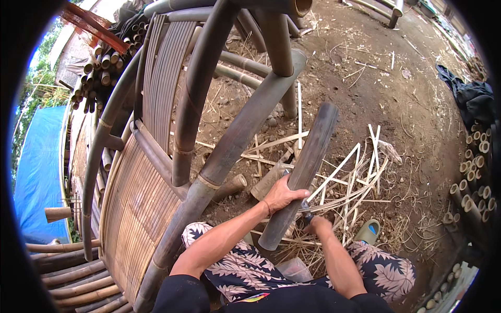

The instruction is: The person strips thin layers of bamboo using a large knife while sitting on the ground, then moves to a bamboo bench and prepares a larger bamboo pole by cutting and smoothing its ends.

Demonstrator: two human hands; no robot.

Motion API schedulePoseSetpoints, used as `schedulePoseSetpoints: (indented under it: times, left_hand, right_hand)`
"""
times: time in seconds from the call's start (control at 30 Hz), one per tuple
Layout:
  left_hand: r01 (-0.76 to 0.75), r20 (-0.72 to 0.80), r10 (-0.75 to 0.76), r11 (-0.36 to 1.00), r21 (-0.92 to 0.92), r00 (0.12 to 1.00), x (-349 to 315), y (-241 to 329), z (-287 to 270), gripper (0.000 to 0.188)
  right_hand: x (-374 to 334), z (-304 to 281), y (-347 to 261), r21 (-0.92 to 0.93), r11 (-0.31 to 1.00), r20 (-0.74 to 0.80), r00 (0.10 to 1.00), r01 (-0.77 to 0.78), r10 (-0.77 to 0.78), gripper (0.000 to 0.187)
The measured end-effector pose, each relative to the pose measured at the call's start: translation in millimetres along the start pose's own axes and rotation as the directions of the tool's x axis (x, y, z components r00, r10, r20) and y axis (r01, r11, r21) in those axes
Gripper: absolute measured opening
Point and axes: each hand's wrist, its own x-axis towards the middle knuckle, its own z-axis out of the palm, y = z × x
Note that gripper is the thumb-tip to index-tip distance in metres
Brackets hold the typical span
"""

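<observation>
A dark brown length of bamboo (pixel 315 141) slants upright in front of me, between my knees. My left hand (pixel 284 198) is closed around its lower middle, thumb across the front. Just right of its lower part, my right hand (pixel 318 226) is closed on a dark-handled metal tool (pixel 306 209). Most of the tool is hidden behind the bamboo and by my fingers, so its exact kind does not show. Pale split bamboo strips (pixel 360 180) lie on the ground beyond and to the right of my hands.
A large bamboo chair (pixel 229 141) with a slatted seat (pixel 141 203) stands close on my left. Cut bamboo tubes (pixel 107 68) are stacked at the far left, and more tubes (pixel 472 177) at the right edge. Short bamboo pieces (pixel 229 188) lie on the dirt floor (pixel 386 99).
</observation>
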Motion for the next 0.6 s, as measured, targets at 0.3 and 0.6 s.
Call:
schedulePoseSetpoints:
  times: [0.3,0.6]
  left_hand:
    - [-0.195,0.157,0.239,0.948,-0.252,0.958,-30.2,23.3,-0.9,0.076]
    - [-0.34,0.075,0.417,0.821,-0.459,0.906,-79.1,33.1,-4.9,0.066]
  right_hand:
    - [7.3,62.2,34.0,0.231,0.955,-0.651,0.759,0.187,0.009,0.051]
    - [-195.8,-20.3,58.9,0.93,0.354,-0.074,0.995,0.095,-0.073,0.024]
